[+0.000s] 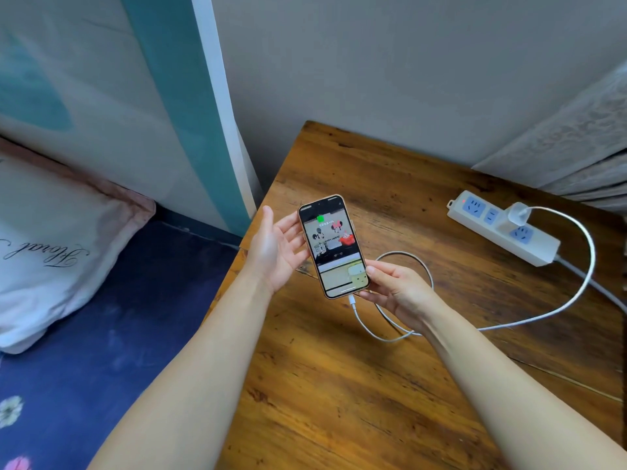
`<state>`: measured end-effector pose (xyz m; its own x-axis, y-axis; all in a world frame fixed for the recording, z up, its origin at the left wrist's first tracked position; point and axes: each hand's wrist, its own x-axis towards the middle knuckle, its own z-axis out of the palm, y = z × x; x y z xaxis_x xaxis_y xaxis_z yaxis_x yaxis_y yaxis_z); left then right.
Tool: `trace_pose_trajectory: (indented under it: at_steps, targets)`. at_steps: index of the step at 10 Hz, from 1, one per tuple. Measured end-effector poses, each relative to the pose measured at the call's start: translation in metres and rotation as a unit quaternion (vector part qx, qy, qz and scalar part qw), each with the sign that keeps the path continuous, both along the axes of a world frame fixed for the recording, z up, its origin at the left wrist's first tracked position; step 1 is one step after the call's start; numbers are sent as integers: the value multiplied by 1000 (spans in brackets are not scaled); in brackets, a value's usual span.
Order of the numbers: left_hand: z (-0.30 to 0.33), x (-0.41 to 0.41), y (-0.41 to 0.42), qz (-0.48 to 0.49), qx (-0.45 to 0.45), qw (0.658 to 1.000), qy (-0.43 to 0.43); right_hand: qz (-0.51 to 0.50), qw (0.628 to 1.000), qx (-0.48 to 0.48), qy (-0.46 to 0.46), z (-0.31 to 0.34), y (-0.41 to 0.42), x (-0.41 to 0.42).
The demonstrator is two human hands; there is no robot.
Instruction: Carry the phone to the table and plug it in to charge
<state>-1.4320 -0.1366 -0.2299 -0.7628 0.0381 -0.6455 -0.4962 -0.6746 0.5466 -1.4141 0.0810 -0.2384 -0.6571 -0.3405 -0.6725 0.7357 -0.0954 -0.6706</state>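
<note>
The phone (pixel 332 245) is held above the left part of the wooden table (pixel 373 385), screen up and lit, with a green battery symbol near its top. A white cable (pixel 576 293) is plugged into its bottom end and loops over the table to a white charger (pixel 517 215) seated in the white power strip (pixel 502 228). My right hand (pixel 397 293) grips the phone's lower right corner. My left hand (pixel 276 245) is spread open at the phone's left edge, fingers reaching behind it.
A bed with a dark blue floral sheet (pixel 112 334) and a white pillow (pixel 57 245) lies left of the table. A grey wall stands behind, and a lace curtain (pixel 576 137) hangs at the back right. The strip's own cord runs off the right edge.
</note>
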Motion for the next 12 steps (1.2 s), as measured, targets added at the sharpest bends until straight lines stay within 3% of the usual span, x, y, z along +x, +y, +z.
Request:
trace_pose_trajectory:
  at_steps: [1,3,4,5,6,9,12]
  targets:
    - [-6,-3,-2,-6,-6,1000,-2,-1,1000,0,-6,-3,-1,-2]
    - [-29,-29,-19,-49,-117,990,-62,21,994,103,-14,-18,-23,-11]
    - [-41,-39,-27,-102,-242,963,-66,32,989,142,-17,-28,-35,-18]
    - [-47,-43,-32,-181,-400,897,-46,39,985,168,-25,-35,-40,-23]
    - [-55,-44,-37,-223,-453,862,-47,47,979,196,-29,-38,-42,-25]
    - [-64,-46,-42,-238,-461,854,-47,88,938,329,69,-51,-43,-35]
    - [-63,-46,-39,-252,-486,836,-28,105,925,360,54,-34,-40,-34]
